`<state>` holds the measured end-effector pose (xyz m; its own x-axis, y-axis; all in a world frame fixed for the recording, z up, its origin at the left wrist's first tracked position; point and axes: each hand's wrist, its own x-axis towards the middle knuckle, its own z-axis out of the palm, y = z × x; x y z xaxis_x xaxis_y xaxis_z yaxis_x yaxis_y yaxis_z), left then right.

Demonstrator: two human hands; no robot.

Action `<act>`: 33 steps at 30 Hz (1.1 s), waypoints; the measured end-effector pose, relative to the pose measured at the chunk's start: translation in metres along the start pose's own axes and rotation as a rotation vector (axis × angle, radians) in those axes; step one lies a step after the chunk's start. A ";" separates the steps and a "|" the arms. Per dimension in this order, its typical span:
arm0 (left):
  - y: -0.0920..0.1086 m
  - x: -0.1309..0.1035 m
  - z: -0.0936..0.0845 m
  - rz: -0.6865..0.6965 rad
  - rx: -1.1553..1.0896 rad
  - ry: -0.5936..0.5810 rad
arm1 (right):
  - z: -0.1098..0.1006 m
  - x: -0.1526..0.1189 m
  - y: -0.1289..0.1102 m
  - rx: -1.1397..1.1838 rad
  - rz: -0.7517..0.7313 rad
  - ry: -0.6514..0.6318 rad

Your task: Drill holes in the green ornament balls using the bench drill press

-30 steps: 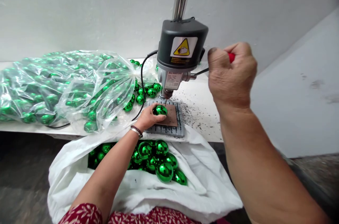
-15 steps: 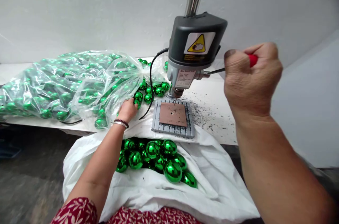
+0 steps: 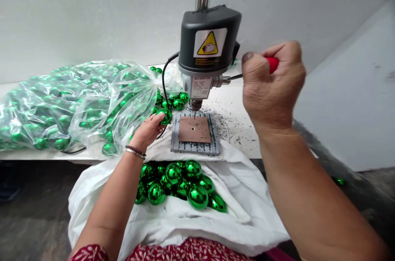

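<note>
Gripping a shiny green ball (image 3: pixel 166 116) in the left hand (image 3: pixel 151 128), just left of the base of the drill press (image 3: pixel 210 43), with the thumb over the near side and the other fingers mostly hidden. Round on every visible part, so offering no long axis; cannot tell which way turned. Cannot tell, either, whether touching the white table (image 3: pixel 243 137) or held clear. Clenching the right hand (image 3: pixel 274 88) round a red knob (image 3: pixel 273 64), right of the drill press, at the end of a lever (image 3: pixel 236 76) jutting sideways from it. Showing, beneath the drill press head, a thin drill bit (image 3: pixel 194 114) pointing down near a brown board (image 3: pixel 200 135). Lying left of the drill press, a clear plastic bag (image 3: pixel 61 104) full of more such balls; in front of it, others heaped on white cloth (image 3: pixel 240 195).
</note>
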<state>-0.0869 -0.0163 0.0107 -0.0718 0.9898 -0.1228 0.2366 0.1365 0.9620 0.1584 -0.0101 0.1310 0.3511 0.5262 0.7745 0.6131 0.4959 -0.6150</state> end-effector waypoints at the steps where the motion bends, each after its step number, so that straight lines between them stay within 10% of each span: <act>1: 0.002 0.001 0.007 -0.047 -0.108 -0.043 | 0.000 0.000 0.000 0.007 0.004 0.000; 5: 0.003 0.005 0.035 -0.239 -0.415 -0.155 | 0.000 0.000 0.003 0.034 0.012 0.010; 12: 0.007 0.010 0.067 -0.184 -0.084 -0.137 | 0.000 -0.001 0.007 0.077 -0.031 -0.005; 33: -0.004 0.010 0.089 0.156 0.503 -0.065 | -0.007 -0.010 0.005 0.073 -0.007 -0.035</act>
<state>-0.0020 -0.0030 -0.0161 0.0582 0.9981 -0.0182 0.6766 -0.0261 0.7359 0.1625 -0.0174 0.1211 0.3211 0.5455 0.7742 0.5617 0.5485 -0.6194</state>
